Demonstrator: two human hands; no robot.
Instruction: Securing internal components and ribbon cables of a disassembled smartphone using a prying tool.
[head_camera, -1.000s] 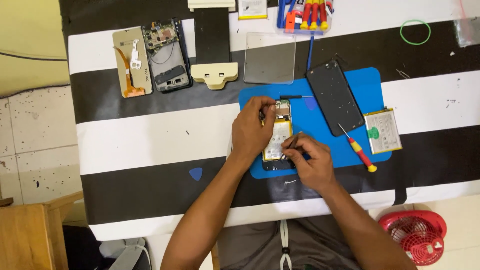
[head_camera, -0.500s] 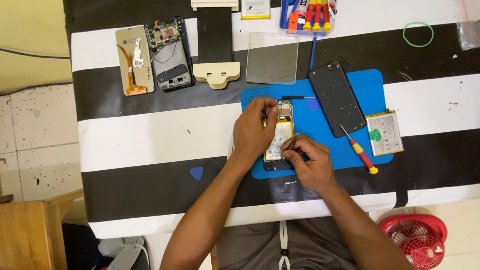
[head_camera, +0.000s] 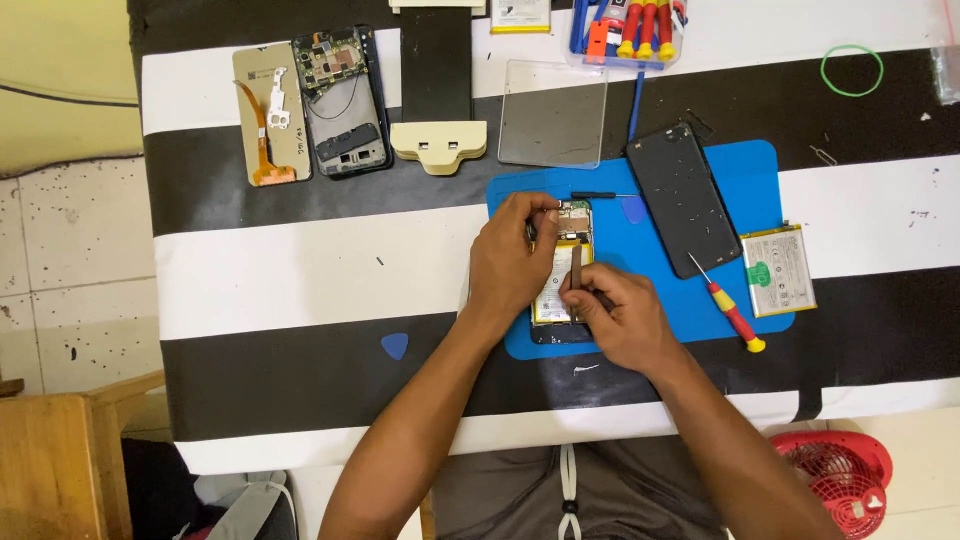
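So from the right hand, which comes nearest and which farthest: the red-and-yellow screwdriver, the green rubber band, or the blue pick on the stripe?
From the right hand:
1. Red-and-yellow screwdriver, just to its right on the blue mat.
2. Blue pick, off to the left on the black stripe.
3. Green rubber band, far top right.

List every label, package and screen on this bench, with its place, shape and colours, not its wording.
Loose battery: right edge of the blue mat, rectangular, white label with a green mark.
Dark phone panel: on the mat, slanted, black, unlit.
Open phone: under both hands, yellowish label on its battery.
Clear plastic case: above the mat, square.
White card: top edge, partly cut off.
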